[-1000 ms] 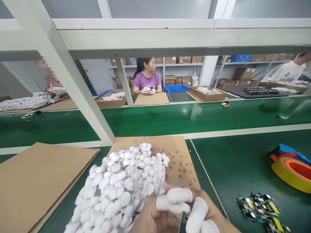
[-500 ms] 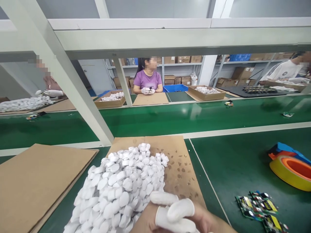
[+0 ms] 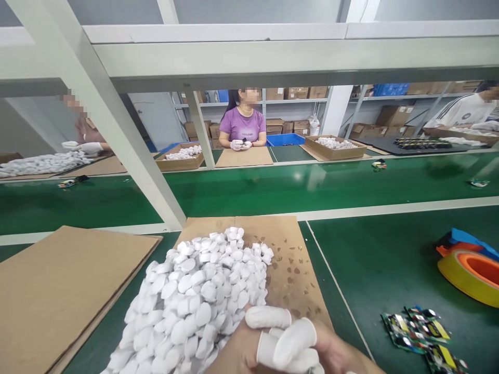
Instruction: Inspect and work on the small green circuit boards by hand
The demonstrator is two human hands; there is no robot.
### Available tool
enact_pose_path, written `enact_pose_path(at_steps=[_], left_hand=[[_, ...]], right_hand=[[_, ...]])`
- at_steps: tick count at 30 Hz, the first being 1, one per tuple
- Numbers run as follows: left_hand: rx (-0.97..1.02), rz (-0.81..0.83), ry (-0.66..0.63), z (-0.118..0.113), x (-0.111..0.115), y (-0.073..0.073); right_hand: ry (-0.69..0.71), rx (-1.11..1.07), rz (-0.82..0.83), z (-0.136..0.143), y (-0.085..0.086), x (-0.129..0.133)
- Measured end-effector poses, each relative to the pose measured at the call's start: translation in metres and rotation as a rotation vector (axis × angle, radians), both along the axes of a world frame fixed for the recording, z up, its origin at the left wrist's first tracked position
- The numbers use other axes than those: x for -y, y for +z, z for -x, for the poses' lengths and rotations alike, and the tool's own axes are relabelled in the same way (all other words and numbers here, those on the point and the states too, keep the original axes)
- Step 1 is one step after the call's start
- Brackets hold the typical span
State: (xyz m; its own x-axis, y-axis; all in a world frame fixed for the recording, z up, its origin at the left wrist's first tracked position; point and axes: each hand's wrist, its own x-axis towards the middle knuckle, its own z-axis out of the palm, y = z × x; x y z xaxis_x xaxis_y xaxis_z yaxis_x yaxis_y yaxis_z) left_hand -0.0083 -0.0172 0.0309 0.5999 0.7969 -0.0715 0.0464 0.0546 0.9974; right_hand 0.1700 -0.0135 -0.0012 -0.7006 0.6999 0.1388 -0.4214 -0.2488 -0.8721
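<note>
My left hand (image 3: 239, 343) and my right hand (image 3: 331, 347) meet at the bottom centre, with white finger cots on several fingers. Their fingers are closed together, and what lies between them is mostly hidden; only a small greenish bit shows at the bottom edge. Just beyond and to the left of my hands, a big heap of white disc-like pieces (image 3: 202, 296) covers much of a brown cardboard sheet (image 3: 288, 259). Dark spots mark the sheet's bare right part.
Circuit boards (image 3: 419, 330) and a yellow tape roll (image 3: 456, 278) lie at right. Folded cardboard (image 3: 78, 280) lies at left. A slanted post (image 3: 128, 124) and green conveyor belt (image 3: 273, 189) stand ahead. Across it, a person (image 3: 242, 127) sits between trays of white pieces (image 3: 335, 147).
The view has shifted slightly. Small boards on the belt have moved a little to the right. My hands stay together, with a slight shift of the fingers.
</note>
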Motion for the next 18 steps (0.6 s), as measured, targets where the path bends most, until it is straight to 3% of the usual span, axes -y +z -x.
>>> enact_pose_path(at_steps=[4, 11, 18], left_hand=[[-0.014, -0.036, 0.017, 0.000, -0.002, -0.003], [0.005, -0.069, 0.060, 0.001, -0.008, -0.007], [0.056, -0.050, 0.089, -0.001, -0.005, -0.010]], right_hand=[[0.037, 0.020, -0.029, -0.003, -0.005, -0.010], [-0.051, 0.038, -0.049, 0.001, -0.005, -0.007], [-0.054, 0.020, -0.042, -0.001, -0.007, -0.012]])
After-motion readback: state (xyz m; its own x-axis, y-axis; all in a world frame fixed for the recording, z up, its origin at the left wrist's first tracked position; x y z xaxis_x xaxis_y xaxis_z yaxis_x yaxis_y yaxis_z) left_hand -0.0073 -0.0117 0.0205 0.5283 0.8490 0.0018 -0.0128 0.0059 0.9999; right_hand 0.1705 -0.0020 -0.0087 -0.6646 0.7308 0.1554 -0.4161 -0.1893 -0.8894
